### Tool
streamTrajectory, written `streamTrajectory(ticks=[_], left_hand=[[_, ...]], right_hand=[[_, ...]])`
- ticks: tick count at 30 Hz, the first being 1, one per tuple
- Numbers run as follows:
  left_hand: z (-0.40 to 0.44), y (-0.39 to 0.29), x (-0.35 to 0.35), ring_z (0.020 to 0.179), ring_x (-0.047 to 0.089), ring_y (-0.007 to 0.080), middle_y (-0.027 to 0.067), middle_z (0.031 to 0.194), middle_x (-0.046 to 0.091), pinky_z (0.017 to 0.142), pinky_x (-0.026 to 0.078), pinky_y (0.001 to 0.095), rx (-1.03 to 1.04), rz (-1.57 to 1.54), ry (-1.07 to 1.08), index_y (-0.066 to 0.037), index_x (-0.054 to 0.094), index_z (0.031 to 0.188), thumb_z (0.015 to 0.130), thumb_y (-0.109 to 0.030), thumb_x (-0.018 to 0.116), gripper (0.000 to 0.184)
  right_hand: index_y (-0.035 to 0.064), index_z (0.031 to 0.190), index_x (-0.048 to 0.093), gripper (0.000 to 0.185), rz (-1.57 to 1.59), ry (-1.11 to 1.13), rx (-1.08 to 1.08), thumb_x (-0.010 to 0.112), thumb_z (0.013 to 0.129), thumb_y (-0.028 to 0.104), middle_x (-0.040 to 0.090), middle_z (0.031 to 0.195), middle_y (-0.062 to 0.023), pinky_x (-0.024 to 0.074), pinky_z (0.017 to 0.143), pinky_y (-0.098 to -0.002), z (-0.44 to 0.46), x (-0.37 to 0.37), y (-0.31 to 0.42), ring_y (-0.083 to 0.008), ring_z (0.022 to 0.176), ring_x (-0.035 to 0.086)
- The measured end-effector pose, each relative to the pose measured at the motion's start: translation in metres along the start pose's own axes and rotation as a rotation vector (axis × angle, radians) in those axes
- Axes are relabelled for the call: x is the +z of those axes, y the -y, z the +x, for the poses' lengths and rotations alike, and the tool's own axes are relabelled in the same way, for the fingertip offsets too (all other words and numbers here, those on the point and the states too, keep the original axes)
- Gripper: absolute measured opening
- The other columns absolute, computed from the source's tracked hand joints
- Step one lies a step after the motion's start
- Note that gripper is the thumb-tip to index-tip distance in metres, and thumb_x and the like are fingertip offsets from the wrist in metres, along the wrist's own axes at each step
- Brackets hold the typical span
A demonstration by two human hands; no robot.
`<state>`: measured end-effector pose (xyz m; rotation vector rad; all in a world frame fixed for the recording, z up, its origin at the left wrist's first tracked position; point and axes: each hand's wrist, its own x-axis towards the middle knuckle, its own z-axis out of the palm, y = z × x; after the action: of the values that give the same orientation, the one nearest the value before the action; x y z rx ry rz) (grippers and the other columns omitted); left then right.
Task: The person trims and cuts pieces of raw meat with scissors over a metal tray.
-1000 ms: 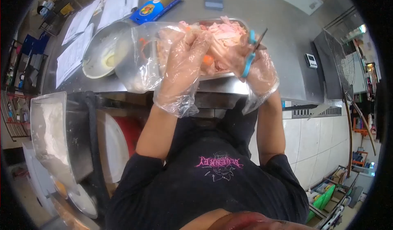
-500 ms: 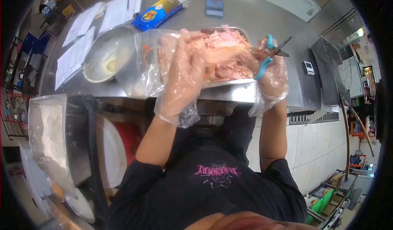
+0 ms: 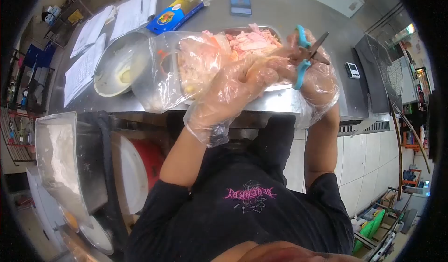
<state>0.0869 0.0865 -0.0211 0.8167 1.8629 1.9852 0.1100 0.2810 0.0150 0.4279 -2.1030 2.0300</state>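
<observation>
My left hand [image 3: 238, 87], in a clear plastic glove, is closed round a pale strip of raw meat [image 3: 261, 62] above the tray's front side. My right hand [image 3: 319, 82], gloved too, holds scissors [image 3: 304, 71] with turquoise handles; their dark blades point up and to the right. Its fingertips meet the strip's right end, but the exact hold is hidden. Behind the hands, pink raw meat pieces [image 3: 254, 42] fill a metal tray [image 3: 275, 29]. A clear plastic bag [image 3: 161, 75] covers the tray's left part, with meat showing through.
Left of the bag a metal bowl [image 3: 105, 82] holds pale residue. Papers [image 3: 86, 68], a blue and yellow packet [image 3: 175, 16] and a phone [image 3: 240, 4] lie farther back. A small timer [image 3: 353, 71] is at right. A deep container of white powder [image 3: 60, 155] stands lower left.
My left hand has moved right and down from over the bagged meat and closed on the strip. My right hand with the scissors has shifted slightly right.
</observation>
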Motion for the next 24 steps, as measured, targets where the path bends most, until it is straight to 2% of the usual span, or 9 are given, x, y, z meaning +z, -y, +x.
streamTrajectory(ticks=[2,9,11,14,16,18,20,22,24], left_hand=[[-0.007,0.016,-0.003,0.072,0.063,0.0132,0.0057,0.084,0.065,0.066,0.053,0.0278,-0.090,0.027,-0.024,0.003,0.065,0.111,0.105,-0.038,0.055,0.043],[-0.018,0.021,0.004,0.064,0.060,0.0098,0.0053,0.083,0.063,0.056,0.049,0.0223,-0.077,-0.222,-0.141,0.000,0.061,0.113,0.107,-0.034,0.048,0.038],[-0.019,0.033,0.001,0.058,0.059,0.0133,0.0175,0.097,0.069,0.042,0.043,0.0212,-0.054,-0.805,0.068,0.000,0.057,0.121,0.109,-0.037,0.039,0.043],[-0.021,0.034,0.011,0.049,0.054,0.0148,0.0283,0.119,0.066,0.035,0.037,0.0211,-0.150,-0.947,-0.075,-0.002,0.055,0.126,0.108,-0.038,0.035,0.045],[-0.020,0.033,0.009,0.047,0.052,0.0149,0.0305,0.127,0.061,0.035,0.037,0.0213,-0.158,-1.024,-0.086,-0.003,0.055,0.124,0.108,-0.036,0.035,0.042],[-0.021,0.034,0.006,0.045,0.050,0.0151,0.0327,0.134,0.057,0.036,0.036,0.0215,-0.174,-1.106,-0.112,-0.004,0.055,0.123,0.107,-0.034,0.035,0.040],[-0.021,0.036,0.002,0.121,0.063,0.0332,0.0351,0.147,0.042,0.038,0.045,0.0184,-0.117,-1.077,-0.067,0.008,0.025,0.151,0.105,-0.034,0.039,0.064],[-0.024,0.042,0.001,0.127,0.058,0.0336,0.0336,0.145,0.046,0.042,0.047,0.0181,-0.167,-0.945,-0.131,0.009,0.028,0.150,0.104,-0.034,0.042,0.064],[-0.032,0.048,0.006,0.134,0.053,0.0341,0.0321,0.143,0.049,0.046,0.049,0.0178,-0.243,-0.824,-0.191,0.009,0.031,0.148,0.103,-0.035,0.044,0.064]], right_hand=[[0.0060,0.103,0.057,0.037,-0.045,-0.065,0.018,0.086,0.080,0.008,0.062,0.091,-0.0004,0.0495,0.076,-0.0256,-0.005,-0.007,-0.007,-0.0101,0.086,0.060],[0.0083,0.100,0.054,0.034,0.162,-0.331,0.104,0.082,0.081,0.005,0.063,0.086,-0.0019,0.0484,0.068,-0.0264,-0.028,0.020,-0.027,-0.0111,0.079,0.061],[0.0096,0.101,0.052,0.034,0.084,-0.391,0.121,0.080,0.082,0.005,0.064,0.084,-0.0016,0.0474,0.064,-0.0267,-0.038,0.023,-0.039,-0.0113,0.075,0.061],[0.0076,0.107,0.054,0.034,-0.012,-0.431,0.007,0.079,0.084,0.006,0.063,0.092,-0.0030,0.0479,0.072,-0.0284,-0.047,0.025,-0.057,-0.0123,0.081,0.059],[0.0055,0.113,0.055,0.042,0.136,-0.311,0.160,0.081,0.085,0.023,0.058,0.098,-0.0023,0.0450,0.076,-0.0282,-0.057,0.016,-0.041,-0.0117,0.088,0.055],[0.0039,0.116,0.057,0.063,-0.447,0.126,0.347,0.082,0.080,0.049,0.054,0.101,-0.0030,0.0427,0.076,-0.0289,-0.066,0.010,-0.025,-0.0112,0.092,0.051],[0.0032,0.118,0.057,0.082,-0.239,0.329,0.494,0.078,0.072,0.068,0.053,0.098,-0.0016,0.0418,0.073,-0.0294,-0.077,0.009,-0.027,-0.0107,0.088,0.050],[0.0028,0.106,0.066,0.063,-0.090,0.481,0.413,0.077,0.080,0.059,0.065,0.092,-0.0088,0.0495,0.077,-0.0373,-0.080,0.015,-0.031,-0.0209,0.085,0.061],[0.0020,0.102,0.066,0.061,0.019,0.645,0.537,0.074,0.083,0.060,0.064,0.085,-0.0048,0.0484,0.071,-0.0320,-0.076,0.017,-0.036,-0.0150,0.079,0.059]])
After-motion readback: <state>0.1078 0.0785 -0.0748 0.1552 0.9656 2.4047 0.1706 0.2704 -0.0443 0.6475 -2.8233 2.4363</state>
